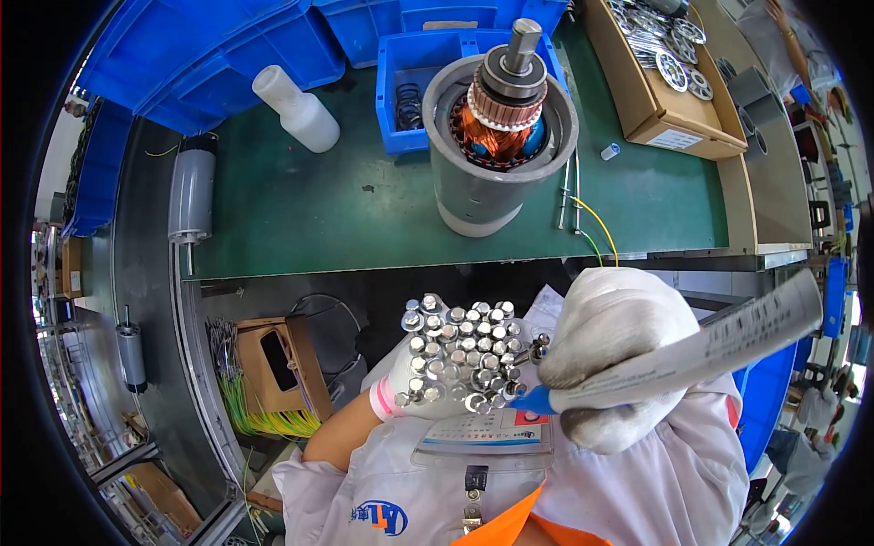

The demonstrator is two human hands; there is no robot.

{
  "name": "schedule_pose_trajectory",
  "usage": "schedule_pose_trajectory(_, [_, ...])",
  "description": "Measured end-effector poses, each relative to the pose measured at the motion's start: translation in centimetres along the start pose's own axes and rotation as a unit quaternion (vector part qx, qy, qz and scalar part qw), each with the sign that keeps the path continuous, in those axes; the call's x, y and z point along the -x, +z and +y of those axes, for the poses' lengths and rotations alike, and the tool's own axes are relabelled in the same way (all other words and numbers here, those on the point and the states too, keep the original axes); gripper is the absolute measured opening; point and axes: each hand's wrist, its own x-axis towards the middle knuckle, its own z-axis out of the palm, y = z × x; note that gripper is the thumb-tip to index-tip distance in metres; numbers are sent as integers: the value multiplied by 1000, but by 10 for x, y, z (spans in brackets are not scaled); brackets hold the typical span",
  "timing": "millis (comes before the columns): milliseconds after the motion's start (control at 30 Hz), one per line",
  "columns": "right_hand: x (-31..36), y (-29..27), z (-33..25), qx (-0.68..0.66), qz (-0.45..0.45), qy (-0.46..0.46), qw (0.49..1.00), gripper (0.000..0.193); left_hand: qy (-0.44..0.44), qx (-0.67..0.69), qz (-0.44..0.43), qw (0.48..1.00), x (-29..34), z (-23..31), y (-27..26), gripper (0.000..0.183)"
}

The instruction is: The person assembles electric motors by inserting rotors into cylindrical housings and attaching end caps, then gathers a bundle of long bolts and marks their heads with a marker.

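Observation:
A thick bundle of shiny metal bolts point(469, 350), heads facing up, is gripped in my white-gloved left hand point(399, 373), which the bolts largely hide. My right hand point(624, 350), in a soiled white glove, is closed round a white squeeze tube point(728, 337). The tube lies slanted, and its blue nozzle point(534, 400) points left at the bundle's edge. A few bolt ends point(539, 348) show between the bundle and my right fingertips; whether those fingers touch them I cannot tell.
On the green bench point(319, 214) stand a grey motor housing point(478, 196) with a copper-wound armature point(496, 132) and a white plastic bottle point(305, 114). Blue bins point(401, 64) line the back. A cardboard box point(674, 118) holds metal discs. Long rods point(566, 196) lie near wires.

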Motion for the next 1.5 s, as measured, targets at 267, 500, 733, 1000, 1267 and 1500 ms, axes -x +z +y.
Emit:
schedule_pose_trajectory(267, [-18, 1, -2, -4, -66, 50, 997, 13, 20, -17, 76, 997, -13, 11, -23, 56])
schedule_pose_trajectory(500, [-12, -1, 6, 41, -47, -2, 998, 13, 64, -72, 86, 992, -16, 11, -21, 55])
schedule_pose_trajectory(733, [2, 22, 15, 35, 146, 29, 988, 12, 16, -77, 91, 993, -8, 9, -13, 62])
schedule_pose_trajectory(1000, [8, 23, 20, 63, 196, 28, 978, 16, -10, -105, 37, 994, -3, 7, -9, 64])
schedule_pose_trajectory(1267, [14, 16, 12, 46, 162, 64, 984, 15, 11, 29, 12, 999, 1, -1, -2, 61])
schedule_pose_trajectory(1500, [9, 13, 10, 39, 179, 109, 977, 18, 25, 115, -1, 993, 3, -6, -1, 59])
